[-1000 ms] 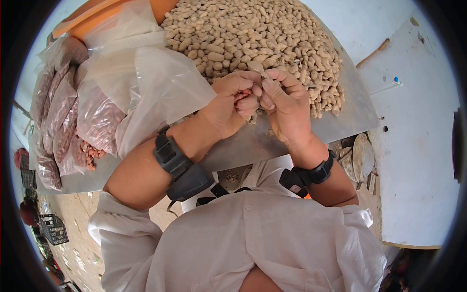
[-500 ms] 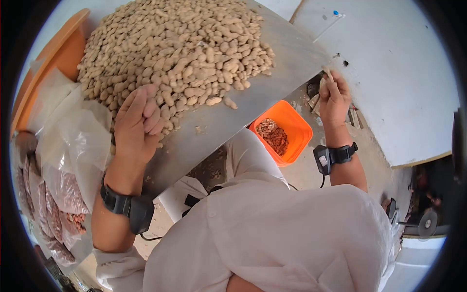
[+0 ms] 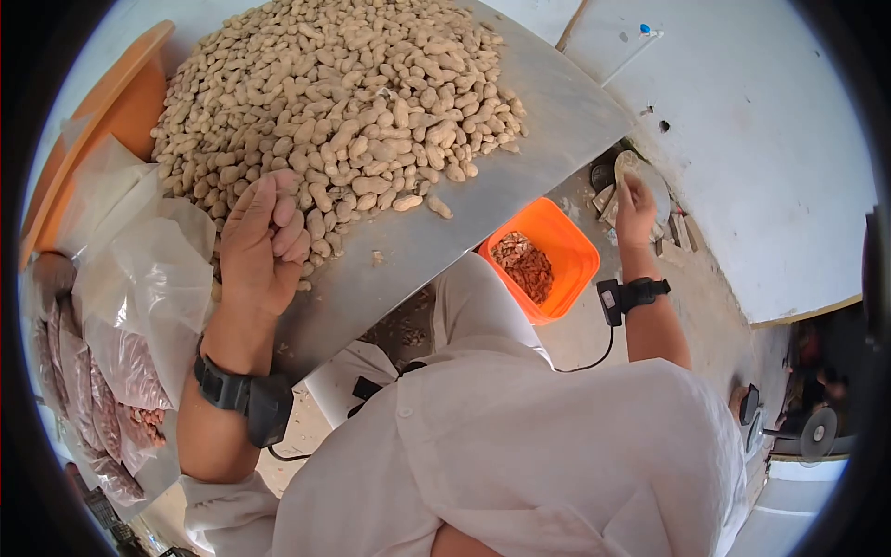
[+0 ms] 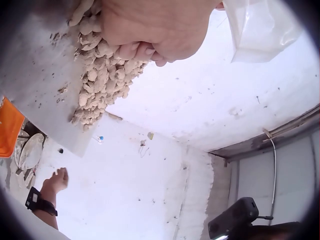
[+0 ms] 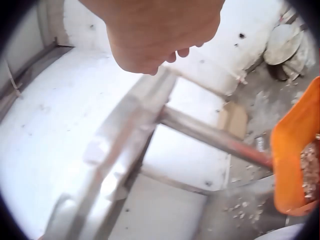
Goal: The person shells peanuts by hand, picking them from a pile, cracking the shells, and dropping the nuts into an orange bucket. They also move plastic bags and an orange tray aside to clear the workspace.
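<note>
My left hand (image 3: pixel 262 243) is at the near edge of a big heap of unshelled peanuts (image 3: pixel 353 111) on a metal table (image 3: pixel 548 93). Its fingers are curled in over the palm, where red peanut kernels showed a second ago; the palm is now hidden. In the left wrist view this hand (image 4: pixel 155 25) overlaps the peanuts. Out past the table's right edge, my right hand (image 3: pixel 635 209) is raised over the floor with loosely bent fingers. No shell shows in it. The right wrist view has this hand (image 5: pixel 160 35) from its heel side, fingertips partly hidden.
An orange bucket (image 3: pixel 577 255) with reddish-brown bits stands on the floor beside my leg. Clear bags of red kernels (image 3: pixel 130 362) lie at the left, below an orange basin (image 3: pixel 121 130). Behind my right hand are round flat pieces (image 3: pixel 654 186) against the white wall (image 3: pixel 742 167).
Both hands were together over the peanuts, then parted. The right hand swung out right with a peanut shell, which no longer shows in it. The left hand has stayed still since half a second ago.
</note>
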A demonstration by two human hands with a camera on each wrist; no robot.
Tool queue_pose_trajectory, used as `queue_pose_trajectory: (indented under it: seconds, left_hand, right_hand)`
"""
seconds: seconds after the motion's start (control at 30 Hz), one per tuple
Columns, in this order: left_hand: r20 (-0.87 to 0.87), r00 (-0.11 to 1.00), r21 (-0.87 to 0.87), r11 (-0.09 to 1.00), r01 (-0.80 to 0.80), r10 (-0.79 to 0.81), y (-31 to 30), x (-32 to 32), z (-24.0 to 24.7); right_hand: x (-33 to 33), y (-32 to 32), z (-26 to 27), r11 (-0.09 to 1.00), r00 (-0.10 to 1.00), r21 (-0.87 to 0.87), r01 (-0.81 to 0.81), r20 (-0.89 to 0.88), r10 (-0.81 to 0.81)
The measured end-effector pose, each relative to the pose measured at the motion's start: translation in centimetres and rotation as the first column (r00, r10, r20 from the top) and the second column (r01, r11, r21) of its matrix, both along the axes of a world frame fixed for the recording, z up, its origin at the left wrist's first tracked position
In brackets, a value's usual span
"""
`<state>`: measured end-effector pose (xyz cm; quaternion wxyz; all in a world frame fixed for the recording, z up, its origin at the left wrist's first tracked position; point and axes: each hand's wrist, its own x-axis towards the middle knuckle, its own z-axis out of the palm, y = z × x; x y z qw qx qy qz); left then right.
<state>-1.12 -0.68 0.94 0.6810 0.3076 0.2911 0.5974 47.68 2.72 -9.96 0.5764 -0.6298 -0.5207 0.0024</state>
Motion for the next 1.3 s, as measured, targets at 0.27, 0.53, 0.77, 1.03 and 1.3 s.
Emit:
queue_pose_trajectory:
  seconds: [0.27,0.53,0.77,1.03,1.3]
  left_hand:
    - [0.0,1.0,0.021,1.0,-0.019,0.019,-0.3,-0.2,0.3]
    - [0.016,0.999,-0.013,0.999,-0.033,0.033,-0.4,-0.2,0.5]
    - [0.026,0.999,0.009,0.999,-0.031,0.031,-0.3,-0.1,0.3]
    - [-0.004,1.0,0.016,0.999,-0.027,0.027,-0.4,-0.2,0.5]
    - [-0.028,0.999,0.023,0.999,-0.024,0.024,-0.5,-0.1,0.6]
  right_hand:
    - [-13.2,3.4,10.8,0.847,0.794,-0.189,-0.497,0.296,0.531]
    - [-17.3,6.3,13.0,0.801,0.595,-0.423,-0.424,0.536,0.599]
    - [-21.1,6.0,14.0,0.746,0.572,-0.376,-0.55,0.483,0.664]
    - [-22.3,5.8,13.5,0.778,0.373,-0.354,-0.52,0.725,0.579]
    - [-21.8,5.8,13.2,0.777,0.466,-0.341,-0.529,0.649,0.601]
